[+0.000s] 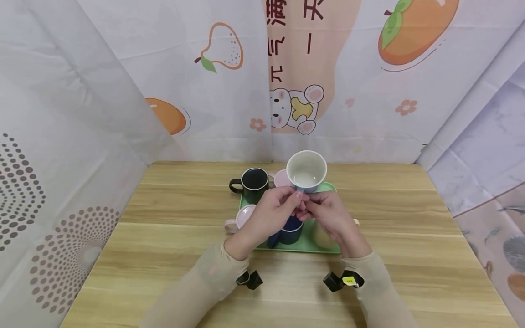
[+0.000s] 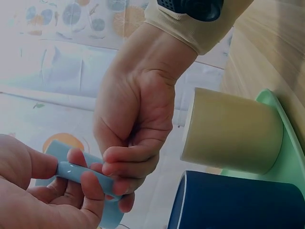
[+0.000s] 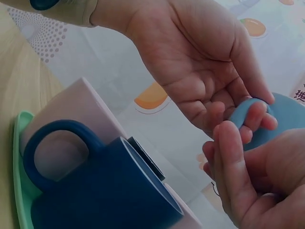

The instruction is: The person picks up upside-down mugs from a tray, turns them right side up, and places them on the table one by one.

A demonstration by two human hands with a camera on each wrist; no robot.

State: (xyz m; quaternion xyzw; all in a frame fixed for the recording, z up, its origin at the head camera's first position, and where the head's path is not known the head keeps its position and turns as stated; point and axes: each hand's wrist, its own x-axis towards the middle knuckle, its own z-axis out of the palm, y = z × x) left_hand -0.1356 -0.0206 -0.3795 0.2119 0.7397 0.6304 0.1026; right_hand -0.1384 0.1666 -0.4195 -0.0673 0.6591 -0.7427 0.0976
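A light blue mug (image 1: 306, 169) with a white inside is held up over the tray, its mouth tilted toward the head camera. Its handle (image 2: 81, 175) points back toward the person, and both hands meet there. My left hand (image 1: 268, 213) grips this handle, with fingers through the loop in the right wrist view. From the other side my right hand (image 1: 333, 213) pinches the handle too, fingers curled against the left fingertips. Below the hands, a navy mug (image 1: 291, 234) stands on the green tray (image 1: 303, 248), partly hidden by the left hand.
Also on the tray are a black mug (image 1: 255, 180) at back left, a pink mug (image 1: 282, 178) behind the hands, a pale pink mug (image 1: 244, 215) at left and a cream mug (image 2: 233, 131) under the right wrist. A printed cloth (image 1: 229, 100) hangs behind the wooden table (image 1: 180, 255).
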